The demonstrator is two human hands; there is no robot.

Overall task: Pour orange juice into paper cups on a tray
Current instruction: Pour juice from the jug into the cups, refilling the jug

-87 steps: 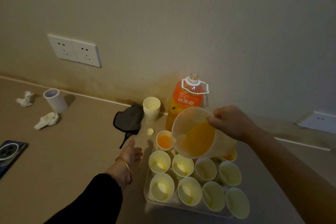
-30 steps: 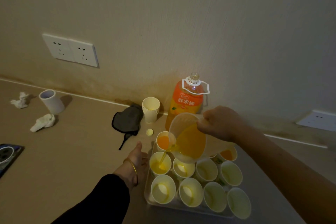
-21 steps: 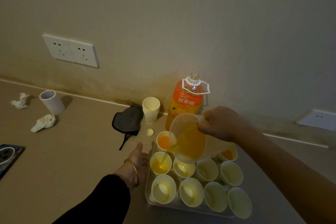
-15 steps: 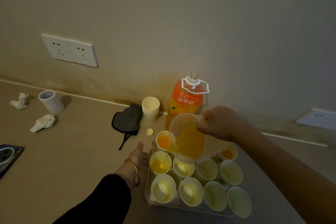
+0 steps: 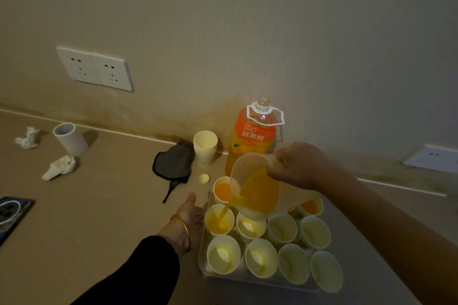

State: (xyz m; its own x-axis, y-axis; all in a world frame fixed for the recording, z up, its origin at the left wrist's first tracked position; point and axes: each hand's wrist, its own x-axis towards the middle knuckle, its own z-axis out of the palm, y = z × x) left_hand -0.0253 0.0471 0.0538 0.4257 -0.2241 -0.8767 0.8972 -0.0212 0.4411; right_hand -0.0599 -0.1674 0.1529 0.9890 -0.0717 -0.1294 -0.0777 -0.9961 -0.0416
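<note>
My right hand [image 5: 298, 165] grips the handle of a clear plastic jug [image 5: 255, 186], tilted left over the tray [image 5: 205, 273]. A thin stream of orange juice runs from its spout into the leftmost middle-row paper cup [image 5: 219, 221], which holds some juice. The cup behind it [image 5: 222, 191] and a back-right cup [image 5: 308, 206] hold juice too. Several other cups on the tray show pale bottoms. My left hand [image 5: 189, 218] rests beside the tray's left edge, its fingers against the cup being filled; a gold bangle is on the wrist.
An uncapped orange juice bottle [image 5: 255, 136] stands by the wall, with a stack of spare cups [image 5: 205, 147], a yellow cap [image 5: 204, 178] and a dark cloth [image 5: 173, 162] to its left. Farther left are a white tube [image 5: 70, 138], crumpled tissues [image 5: 59, 167] and a phone [image 5: 11, 213].
The jug moved from above the back-left cup to the middle-row left cup and tipped further. Juice now streams and the level there has risen. My left hand slid up against the tray.
</note>
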